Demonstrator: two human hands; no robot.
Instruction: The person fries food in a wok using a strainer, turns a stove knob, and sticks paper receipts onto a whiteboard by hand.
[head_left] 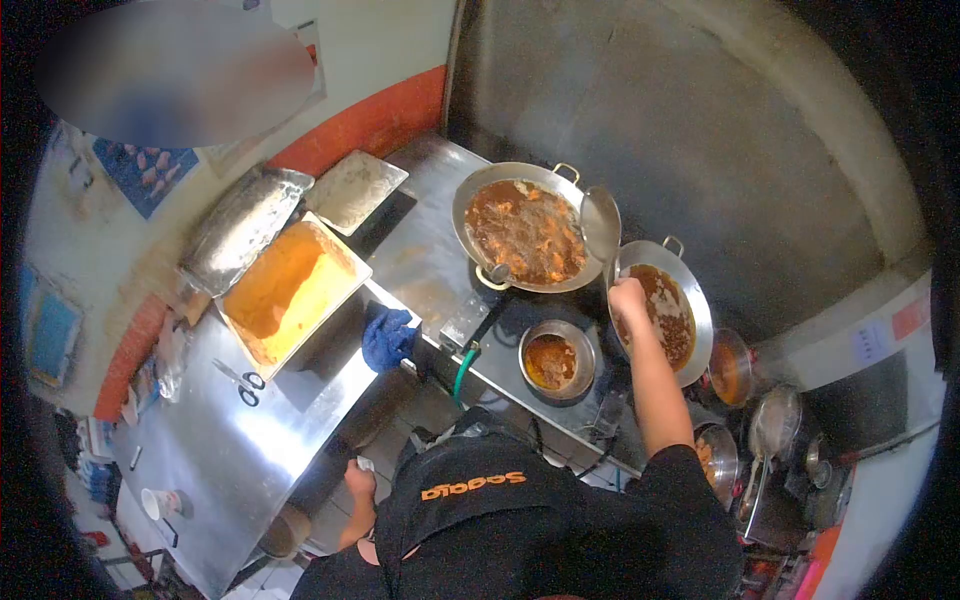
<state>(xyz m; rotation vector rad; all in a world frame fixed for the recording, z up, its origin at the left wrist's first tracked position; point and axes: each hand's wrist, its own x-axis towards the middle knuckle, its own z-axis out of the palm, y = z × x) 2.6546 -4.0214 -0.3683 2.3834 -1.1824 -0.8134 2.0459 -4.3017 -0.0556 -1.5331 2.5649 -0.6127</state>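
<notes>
My right hand is wrapped round the handle of a round skimmer. The skimmer's head is at the right rim of a large wok, where pieces of food lie in bubbling brown oil. Below my right forearm is a second wok, holding dark oil with pale foam. Low on the left, beside my body, my left hand is closed on a small white cloth or tissue. Between the woks and my body stands a metal bowl with reddish-brown contents.
A tray of orange-yellow powder sits on the steel table to the left. Scissors, a blue cloth and a paper cup lie there too. A green hose hangs in front. More pans and a strainer are right.
</notes>
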